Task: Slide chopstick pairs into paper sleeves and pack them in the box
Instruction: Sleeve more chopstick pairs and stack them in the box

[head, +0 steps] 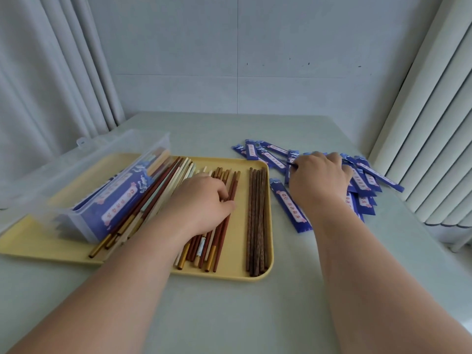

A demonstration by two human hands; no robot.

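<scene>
Pale green table against a grey panelled wall, with pleated curtains hanging at the left and the right.

On the yellow tray, at the table's left and middle: red-brown chopsticks lying lengthwise, gripped near their far half by the left hand. Fingers curled narrow, with the tips on those sticks and the palm down over the sticks below. Just left of them and partly under the forearm, a loose heap of mixed chopsticks: cream, brown and pale green, some gold-tipped at the near end, fanned at a slant. To the right, apart from the heap, a tidy row of dark wooden chopsticks parallel to the tray's right rim.

On the tray's left part, a clear plastic box, holding blue sleeved packs stacked on edge.

Right of the tray, straight on the table, a scattered pile of blue paper sleeves, overlapping at many angles, with one single sleeve lying nearest the tray. Right hand knuckles-up on that pile, its fingers bent down among the sleeves and hidden behind the back of the hand; cannot tell whether holding one.
</scene>
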